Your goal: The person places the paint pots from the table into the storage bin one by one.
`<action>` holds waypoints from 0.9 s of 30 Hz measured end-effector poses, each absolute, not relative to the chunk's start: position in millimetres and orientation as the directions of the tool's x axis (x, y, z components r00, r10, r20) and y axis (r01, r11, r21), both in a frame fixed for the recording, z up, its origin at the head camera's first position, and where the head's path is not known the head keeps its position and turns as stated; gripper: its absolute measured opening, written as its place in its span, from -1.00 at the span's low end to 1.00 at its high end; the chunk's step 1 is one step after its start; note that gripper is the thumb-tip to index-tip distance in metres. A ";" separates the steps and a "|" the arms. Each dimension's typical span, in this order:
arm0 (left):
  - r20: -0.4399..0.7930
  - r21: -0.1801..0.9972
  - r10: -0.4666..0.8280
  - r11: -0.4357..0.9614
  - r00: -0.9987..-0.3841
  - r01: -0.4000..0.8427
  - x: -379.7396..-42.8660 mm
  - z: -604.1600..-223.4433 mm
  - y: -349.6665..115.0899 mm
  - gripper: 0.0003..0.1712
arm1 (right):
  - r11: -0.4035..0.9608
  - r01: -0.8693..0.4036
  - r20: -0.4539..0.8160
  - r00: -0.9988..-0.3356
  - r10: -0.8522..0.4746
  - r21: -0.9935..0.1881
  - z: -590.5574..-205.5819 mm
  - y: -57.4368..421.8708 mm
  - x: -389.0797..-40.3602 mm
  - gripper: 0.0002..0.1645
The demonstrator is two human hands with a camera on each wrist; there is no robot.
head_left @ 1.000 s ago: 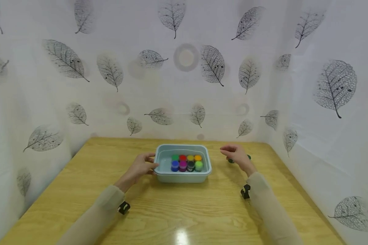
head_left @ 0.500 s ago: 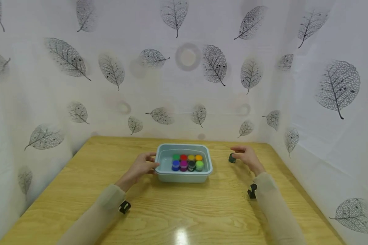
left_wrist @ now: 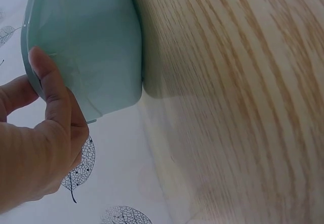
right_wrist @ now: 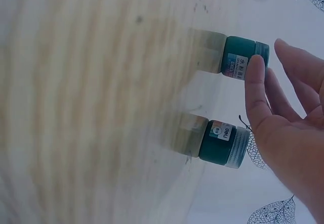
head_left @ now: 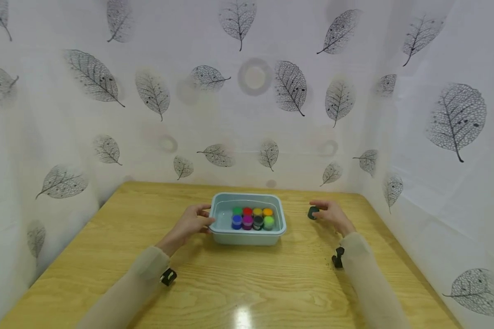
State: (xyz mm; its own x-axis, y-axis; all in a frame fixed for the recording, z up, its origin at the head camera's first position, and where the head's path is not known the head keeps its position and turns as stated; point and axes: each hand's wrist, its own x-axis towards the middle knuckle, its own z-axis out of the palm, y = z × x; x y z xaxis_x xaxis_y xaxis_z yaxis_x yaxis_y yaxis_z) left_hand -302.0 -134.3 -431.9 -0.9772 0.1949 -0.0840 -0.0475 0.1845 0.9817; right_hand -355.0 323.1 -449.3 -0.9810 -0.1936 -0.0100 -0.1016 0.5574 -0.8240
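Observation:
A pale blue-green plastic box (head_left: 247, 239) stands on the table with two rows of small paint jars (head_left: 247, 222) in several colours inside. My left hand (head_left: 188, 225) grips its left rim; in the left wrist view, fingers lie along the outer wall of the box (left_wrist: 93, 37). To the right of the box, my right hand (head_left: 332, 217) is at a dark green paint jar (head_left: 313, 213). The right wrist view has the thumb over the cap of this upright jar (right_wrist: 239, 48), with the index fingertip a little off it. A second green jar (right_wrist: 216, 145) stands beside, hidden behind the hand in the head view.
The wooden table (head_left: 247, 274) has a glossy surface that reflects the jars. White curtain (head_left: 230, 114) with dark leaf prints closes off the back and both sides. Each wrist carries a small black camera mount (head_left: 169, 276).
My right hand has moved right from beside the box and then lowered over the green jar, its thumb now at the cap. The left hand keeps its grip on the box.

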 end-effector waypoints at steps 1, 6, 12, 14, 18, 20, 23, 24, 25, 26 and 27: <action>-0.085 0.981 0.194 0.187 -0.977 -0.048 -301.9 -431.5 -134.1 -0.37 | 0.555 -0.093 -0.018 -0.982 -0.191 -0.827 -449.7 323.6 -355.2 -0.41; -0.093 0.979 0.187 0.196 -0.978 -0.056 -301.6 -430.3 -133.2 -0.36 | 0.553 -0.077 -0.041 -0.979 -0.198 -0.829 -450.6 324.1 -357.0 -0.39; -0.096 0.977 0.184 0.203 -0.978 -0.057 -301.1 -430.2 -132.8 -0.35 | 0.565 -0.084 -0.046 -0.976 -0.212 -0.820 -449.9 322.7 -355.8 -0.39; -0.097 0.977 0.181 0.203 -0.979 -0.059 -301.1 -430.3 -133.0 -0.35 | 0.579 -0.088 -0.047 -0.976 -0.213 -0.811 -450.3 322.0 -355.8 -0.39; -0.097 0.976 0.182 0.210 -0.979 -0.057 -301.5 -430.5 -133.5 -0.34 | 0.607 -0.099 -0.054 -0.972 -0.228 -0.789 -451.4 321.6 -355.8 -0.40; -0.097 0.976 0.181 0.211 -0.979 -0.058 -302.0 -430.6 -133.7 -0.34 | 0.609 -0.098 -0.060 -0.970 -0.235 -0.787 -451.3 321.4 -355.6 -0.40; -0.103 0.976 0.176 0.210 -0.979 -0.065 -302.9 -430.5 -133.9 -0.34 | 0.604 -0.092 -0.068 -0.969 -0.237 -0.791 -450.8 320.7 -355.9 -0.40; -0.102 0.975 0.177 0.211 -0.979 -0.064 -303.2 -430.8 -134.1 -0.34 | 0.603 -0.095 -0.068 -0.968 -0.241 -0.792 -450.6 320.6 -356.1 -0.40; -0.102 0.975 0.177 0.212 -0.979 -0.063 -303.4 -431.0 -134.1 -0.34 | 0.599 -0.096 -0.072 -0.966 -0.250 -0.795 -450.3 320.6 -356.2 -0.39; -0.101 0.975 0.178 0.213 -0.979 -0.062 -303.6 -431.0 -134.1 -0.34 | 0.591 -0.088 -0.078 -0.965 -0.250 -0.802 -450.1 320.5 -356.5 -0.38; -0.101 0.975 0.178 0.212 -0.979 -0.062 -303.8 -431.1 -134.0 -0.34 | 0.575 -0.075 -0.087 -0.965 -0.249 -0.815 -449.9 320.4 -357.0 -0.36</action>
State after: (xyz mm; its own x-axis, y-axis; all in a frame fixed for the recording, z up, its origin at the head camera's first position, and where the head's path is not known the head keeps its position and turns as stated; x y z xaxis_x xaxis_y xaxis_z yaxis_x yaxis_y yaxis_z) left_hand -303.8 -134.0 -431.1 -0.9789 0.1779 -0.1007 -0.0618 0.2120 0.9753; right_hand -357.0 320.4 -449.9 -0.9646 -0.2491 -0.0871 -0.0749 0.5749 -0.8148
